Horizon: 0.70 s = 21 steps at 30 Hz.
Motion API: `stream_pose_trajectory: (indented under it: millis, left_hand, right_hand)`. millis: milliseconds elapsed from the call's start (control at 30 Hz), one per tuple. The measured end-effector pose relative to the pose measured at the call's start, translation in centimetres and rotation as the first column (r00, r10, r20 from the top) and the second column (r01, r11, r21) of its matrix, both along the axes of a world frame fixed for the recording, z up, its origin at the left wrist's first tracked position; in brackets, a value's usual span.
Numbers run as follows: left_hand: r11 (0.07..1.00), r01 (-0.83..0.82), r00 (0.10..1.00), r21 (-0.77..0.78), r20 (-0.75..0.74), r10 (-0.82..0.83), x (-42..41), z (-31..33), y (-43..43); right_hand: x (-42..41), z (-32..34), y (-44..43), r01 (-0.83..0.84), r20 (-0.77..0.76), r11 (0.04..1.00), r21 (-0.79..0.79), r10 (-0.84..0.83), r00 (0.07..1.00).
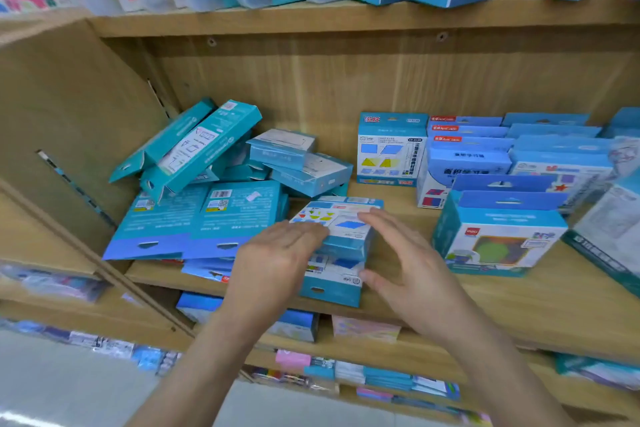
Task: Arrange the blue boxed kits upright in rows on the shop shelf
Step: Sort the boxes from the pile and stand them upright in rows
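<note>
A short stack of flat blue boxed kits (341,218) lies near the front edge of the wooden shelf (415,291). My left hand (277,260) rests with straight fingers on the stack's left side. My right hand (405,253) hovers at its right side, fingers spread, thumb by the lowest box (330,282). One kit (391,149) stands upright at the back. A jumbled pile of teal boxes (197,156) fills the shelf's left part, with two flat ones (207,218) at the front.
Upright rows of blue boxes (502,156) and a windowed box (498,239) occupy the right side. The shelf above (311,17) carries more boxes. Lower shelves (363,340) hold assorted stationery. A slanted wooden side panel (69,135) bounds the left.
</note>
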<state>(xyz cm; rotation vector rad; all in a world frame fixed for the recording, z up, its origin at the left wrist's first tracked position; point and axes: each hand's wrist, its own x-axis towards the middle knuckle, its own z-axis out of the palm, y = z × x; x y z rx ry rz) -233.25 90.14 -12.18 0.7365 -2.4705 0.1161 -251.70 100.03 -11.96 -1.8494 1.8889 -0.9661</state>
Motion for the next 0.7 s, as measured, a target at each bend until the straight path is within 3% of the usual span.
stream_pose_trajectory:
  millis: [100, 167, 267, 367, 433, 567, 700]
  left_hand:
    - [0.998, 0.036, 0.99, -0.045, -0.136, -0.042, -0.5, 2.0, -0.2]
    - [0.997, 0.075, 0.965, 0.033, -0.256, -0.064, -1.0, 3.4, -0.2]
    - [0.958, 0.085, 0.883, 0.275, -0.465, 0.056, -0.7, 4.5, -0.4]
    - [0.825, 0.142, 0.796, 0.548, -0.558, 0.234, 0.2, 4.1, -0.6]
    - [0.702, 0.233, 0.794, 0.673, -0.548, 0.263, 0.5, 3.3, -0.4]
    - [0.472, 0.365, 0.807, 0.802, -0.525, 0.269, 0.4, 2.0, 0.7]
    - [0.407, 0.397, 0.787, 0.822, -0.534, 0.31, 0.2, 2.1, 1.5]
  right_hand:
    - [0.9, 0.2, -0.6, 0.035, 0.001, 0.991, -0.126, -0.035, 0.999]
    - [1.2, 0.6, -0.6, 0.095, 0.073, 0.977, -0.193, -0.082, 0.994]
    - [0.7, 1.7, -0.5, 0.214, 0.381, 0.967, -0.136, -0.149, 0.913]
    - [-0.4, 2.5, -0.6, 0.333, 0.736, 0.941, -0.056, -0.187, 0.651]
    - [-0.8, 2.8, -0.7, 0.383, 0.816, 0.924, -0.006, -0.217, 0.536]
    - [-0.2, 3.2, -0.6, 0.38, 0.859, 0.923, 0.056, -0.239, 0.453]
    - [0.1, 3.2, -0.5, 0.373, 0.865, 0.926, 0.062, -0.236, 0.443]
